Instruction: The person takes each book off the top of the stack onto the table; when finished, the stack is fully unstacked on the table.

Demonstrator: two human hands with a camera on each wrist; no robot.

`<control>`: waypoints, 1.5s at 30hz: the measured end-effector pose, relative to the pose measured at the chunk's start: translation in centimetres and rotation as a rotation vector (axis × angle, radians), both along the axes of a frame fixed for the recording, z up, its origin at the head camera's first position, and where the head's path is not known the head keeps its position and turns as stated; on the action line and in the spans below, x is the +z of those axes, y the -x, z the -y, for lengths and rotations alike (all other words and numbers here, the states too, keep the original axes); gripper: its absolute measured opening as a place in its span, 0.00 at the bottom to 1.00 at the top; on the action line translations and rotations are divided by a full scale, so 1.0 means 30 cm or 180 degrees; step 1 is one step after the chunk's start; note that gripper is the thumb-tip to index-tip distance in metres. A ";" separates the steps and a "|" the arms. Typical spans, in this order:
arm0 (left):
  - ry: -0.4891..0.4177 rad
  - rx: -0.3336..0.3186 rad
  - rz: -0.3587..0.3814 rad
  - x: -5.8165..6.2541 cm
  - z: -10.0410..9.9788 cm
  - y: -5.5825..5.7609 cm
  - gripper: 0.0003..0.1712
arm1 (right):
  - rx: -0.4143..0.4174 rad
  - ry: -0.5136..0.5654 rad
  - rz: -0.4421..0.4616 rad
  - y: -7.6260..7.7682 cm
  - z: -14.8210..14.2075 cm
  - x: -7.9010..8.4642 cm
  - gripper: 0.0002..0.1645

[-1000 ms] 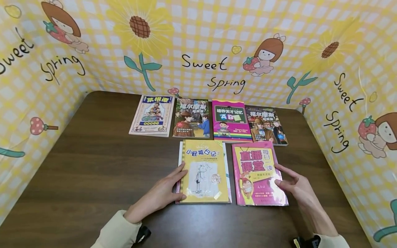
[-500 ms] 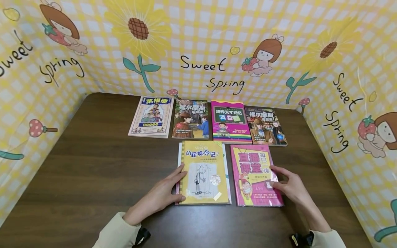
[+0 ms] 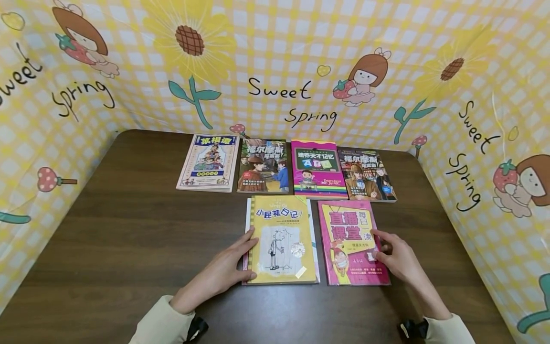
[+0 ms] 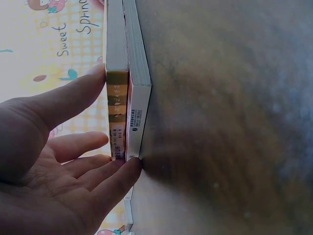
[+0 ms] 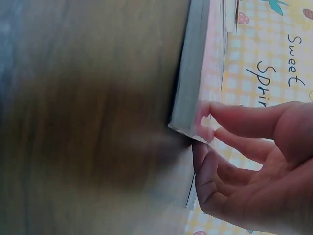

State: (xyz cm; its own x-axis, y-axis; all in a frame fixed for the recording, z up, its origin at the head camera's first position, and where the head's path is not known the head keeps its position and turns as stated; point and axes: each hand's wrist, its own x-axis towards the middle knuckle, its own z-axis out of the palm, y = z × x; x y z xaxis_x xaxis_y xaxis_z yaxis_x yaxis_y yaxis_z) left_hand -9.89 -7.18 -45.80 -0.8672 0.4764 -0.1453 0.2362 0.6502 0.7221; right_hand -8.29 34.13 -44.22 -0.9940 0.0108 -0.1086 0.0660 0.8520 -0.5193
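Note:
In the head view my left hand [image 3: 227, 265] lies along the left side of a yellow comic book [image 3: 281, 255]. Its thumb and fingertips touch the edge near the yellow spine [image 4: 117, 100], fingers nearly straight. Beneath that book is a white-spined book [image 4: 138, 115], its edges showing on both sides. My right hand [image 3: 406, 260] holds a pink book [image 3: 358, 262] by its right edge. Thumb and index fingertip rest on the cover, and the other fingers curl at the edge [image 5: 188, 132]. A gap separates the pink book from the yellow one.
Behind them runs a row of books: a pale one [image 3: 208, 165], a detective book [image 3: 263, 167], a magenta ABC book [image 3: 320, 181] and another detective book [image 3: 365, 179]. They lie on a brown wooden table [image 3: 129, 229] with yellow checked cloth [image 3: 275, 38] around three sides.
The pink book's right side has come down and inward, and the book sits slightly further left. My right hand has moved left with it. The left hand keeps its place at the yellow book.

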 end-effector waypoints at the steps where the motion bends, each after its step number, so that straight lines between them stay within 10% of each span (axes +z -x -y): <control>1: 0.0001 0.0003 -0.0001 0.000 0.000 0.000 0.43 | -0.0010 -0.0033 -0.0018 0.000 0.002 -0.002 0.32; 19: -0.0004 -0.0003 -0.0010 -0.001 0.002 -0.002 0.43 | -0.0127 0.0019 -0.0430 0.007 0.064 0.052 0.32; 29: -0.0015 0.0047 0.0008 0.004 0.000 -0.008 0.42 | 0.0497 0.0672 -0.0114 0.028 0.270 0.080 0.36; 45: -0.0060 0.0027 0.0012 0.010 0.000 -0.010 0.42 | 0.1000 0.0521 0.0102 0.023 0.384 -0.017 0.41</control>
